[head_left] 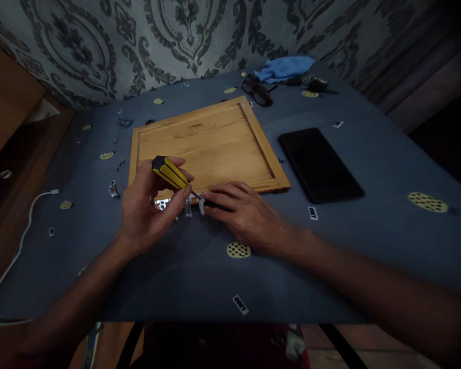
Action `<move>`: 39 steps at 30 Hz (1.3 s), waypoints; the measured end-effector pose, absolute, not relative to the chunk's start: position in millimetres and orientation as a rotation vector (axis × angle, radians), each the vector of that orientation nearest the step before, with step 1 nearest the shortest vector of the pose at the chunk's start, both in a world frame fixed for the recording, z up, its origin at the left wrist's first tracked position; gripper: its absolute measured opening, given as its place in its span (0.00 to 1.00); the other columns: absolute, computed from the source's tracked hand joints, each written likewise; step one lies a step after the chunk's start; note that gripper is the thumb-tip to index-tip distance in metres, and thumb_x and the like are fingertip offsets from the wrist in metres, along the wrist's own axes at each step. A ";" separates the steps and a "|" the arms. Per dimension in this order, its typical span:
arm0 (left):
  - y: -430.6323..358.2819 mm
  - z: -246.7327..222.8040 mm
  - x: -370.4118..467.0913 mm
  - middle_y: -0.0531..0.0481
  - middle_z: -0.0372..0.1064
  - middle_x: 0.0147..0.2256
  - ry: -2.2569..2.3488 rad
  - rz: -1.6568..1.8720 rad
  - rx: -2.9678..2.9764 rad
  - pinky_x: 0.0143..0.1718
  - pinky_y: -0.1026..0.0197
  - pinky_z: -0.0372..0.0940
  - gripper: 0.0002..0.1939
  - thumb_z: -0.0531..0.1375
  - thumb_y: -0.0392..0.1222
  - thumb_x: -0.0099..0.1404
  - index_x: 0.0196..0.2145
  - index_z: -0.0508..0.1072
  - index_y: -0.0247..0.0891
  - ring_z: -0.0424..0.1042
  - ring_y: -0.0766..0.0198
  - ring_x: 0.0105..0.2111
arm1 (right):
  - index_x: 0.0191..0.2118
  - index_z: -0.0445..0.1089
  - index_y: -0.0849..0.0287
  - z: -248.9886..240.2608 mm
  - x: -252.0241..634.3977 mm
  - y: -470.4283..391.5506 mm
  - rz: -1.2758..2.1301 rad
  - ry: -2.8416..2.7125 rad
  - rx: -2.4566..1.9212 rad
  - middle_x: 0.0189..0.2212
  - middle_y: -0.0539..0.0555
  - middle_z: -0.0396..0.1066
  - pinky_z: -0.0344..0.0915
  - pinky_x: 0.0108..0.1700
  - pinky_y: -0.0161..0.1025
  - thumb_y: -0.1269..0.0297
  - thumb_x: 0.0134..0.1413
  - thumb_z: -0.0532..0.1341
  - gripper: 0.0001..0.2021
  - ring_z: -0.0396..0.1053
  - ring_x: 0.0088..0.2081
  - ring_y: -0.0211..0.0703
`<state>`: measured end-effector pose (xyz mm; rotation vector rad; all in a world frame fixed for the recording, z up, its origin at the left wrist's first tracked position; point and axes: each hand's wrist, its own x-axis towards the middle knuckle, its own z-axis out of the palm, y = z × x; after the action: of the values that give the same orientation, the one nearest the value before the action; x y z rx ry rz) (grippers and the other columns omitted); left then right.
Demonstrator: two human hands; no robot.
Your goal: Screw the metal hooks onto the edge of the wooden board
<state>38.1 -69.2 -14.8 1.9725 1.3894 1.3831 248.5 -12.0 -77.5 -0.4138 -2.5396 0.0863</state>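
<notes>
A yellow and black screwdriver (170, 173) is held in my left hand (148, 207), its shaft slanting down to the right. Its tip meets small metal hardware (201, 205) at the near edge of a framed wooden panel (200, 148). My right hand (240, 210) lies over that near edge, its fingers stretched toward the hardware and the screwdriver tip. Another metal piece (162, 204) shows beside my left palm, partly covered by the hand.
A black tablet (321, 165) lies right of the panel. Behind are sunglasses (258, 91) and a blue cloth (286, 68). To the left are a metal hinge (113, 189), small screws (120, 165) and a white cable (20, 248). The tablecloth (292, 292) is blue.
</notes>
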 end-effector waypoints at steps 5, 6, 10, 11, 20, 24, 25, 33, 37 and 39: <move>-69.7 -16.8 36.8 0.52 0.77 0.43 1.400 1.362 1.965 0.46 0.57 0.77 0.18 0.65 0.40 0.69 0.55 0.69 0.50 0.79 0.62 0.43 | 0.50 0.76 0.56 -78.0 247.7 -12.1 0.095 -2.544 -0.419 0.51 0.56 0.79 0.66 0.54 0.51 0.75 0.64 0.60 0.14 0.70 0.57 0.52; -69.7 -16.9 36.7 0.52 0.77 0.43 1.403 1.353 1.967 0.46 0.57 0.77 0.18 0.65 0.40 0.69 0.55 0.69 0.49 0.79 0.62 0.43 | 0.50 0.76 0.56 -78.2 247.5 -12.1 0.096 -2.539 -0.418 0.51 0.56 0.79 0.66 0.54 0.50 0.76 0.64 0.60 0.14 0.70 0.56 0.52; -69.3 -16.4 36.6 0.52 0.76 0.43 1.404 1.348 1.959 0.45 0.59 0.76 0.17 0.65 0.40 0.69 0.54 0.70 0.48 0.79 0.63 0.42 | 0.52 0.76 0.57 -78.7 247.6 -11.9 0.118 -2.528 -0.404 0.52 0.57 0.79 0.66 0.54 0.51 0.77 0.63 0.60 0.15 0.70 0.56 0.53; -69.1 -16.3 36.6 0.52 0.76 0.43 1.408 1.350 1.955 0.45 0.60 0.76 0.17 0.65 0.39 0.69 0.54 0.70 0.48 0.79 0.64 0.42 | 0.52 0.76 0.57 -78.7 247.9 -11.8 0.122 -2.531 -0.402 0.52 0.57 0.79 0.66 0.54 0.51 0.77 0.62 0.59 0.16 0.69 0.56 0.53; -63.7 -12.1 35.6 0.51 0.75 0.40 1.347 1.289 2.084 0.39 0.61 0.73 0.06 0.66 0.36 0.67 0.41 0.75 0.43 0.76 0.63 0.40 | 0.51 0.76 0.59 -75.4 249.1 -12.5 0.103 -2.564 -0.404 0.52 0.59 0.78 0.68 0.54 0.53 0.78 0.62 0.60 0.16 0.70 0.56 0.54; -61.8 -11.4 33.8 0.51 0.73 0.39 1.328 1.282 2.144 0.39 0.61 0.72 0.07 0.68 0.38 0.65 0.40 0.76 0.42 0.75 0.63 0.39 | 0.51 0.76 0.58 -74.9 248.9 -12.5 0.073 -2.569 -0.410 0.53 0.57 0.78 0.67 0.55 0.51 0.78 0.61 0.61 0.16 0.70 0.56 0.53; -62.1 -11.7 33.6 0.51 0.73 0.38 1.336 1.280 2.131 0.38 0.62 0.71 0.07 0.69 0.38 0.64 0.40 0.77 0.42 0.75 0.64 0.38 | 0.52 0.75 0.58 -74.9 249.0 -12.4 0.080 -2.568 -0.408 0.53 0.58 0.78 0.67 0.54 0.51 0.78 0.61 0.61 0.16 0.70 0.57 0.53; -65.3 -12.2 34.8 0.50 0.76 0.44 1.382 1.331 1.927 0.45 0.60 0.75 0.17 0.69 0.36 0.63 0.50 0.75 0.43 0.79 0.63 0.42 | 0.52 0.75 0.59 -75.9 249.8 -11.8 0.107 -2.568 -0.399 0.53 0.59 0.78 0.67 0.54 0.53 0.79 0.60 0.60 0.17 0.69 0.57 0.55; -65.7 -7.9 38.9 0.51 0.76 0.42 1.379 1.324 1.880 0.40 0.61 0.73 0.08 0.67 0.37 0.66 0.43 0.76 0.43 0.78 0.63 0.42 | 0.52 0.75 0.61 -75.6 249.6 -12.4 0.117 -2.568 -0.392 0.53 0.61 0.78 0.68 0.53 0.53 0.78 0.60 0.60 0.16 0.69 0.57 0.55; -65.7 -6.1 39.9 0.51 0.76 0.40 1.388 1.308 1.936 0.38 0.61 0.72 0.04 0.66 0.38 0.67 0.40 0.77 0.44 0.77 0.63 0.40 | 0.52 0.75 0.61 -74.6 249.8 -12.6 0.132 -2.576 -0.398 0.53 0.61 0.78 0.68 0.53 0.54 0.78 0.60 0.60 0.16 0.69 0.57 0.56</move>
<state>39.9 -65.7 -6.1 1.9363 1.3882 1.3078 249.8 -12.6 -74.6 -0.3982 -2.5763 0.1320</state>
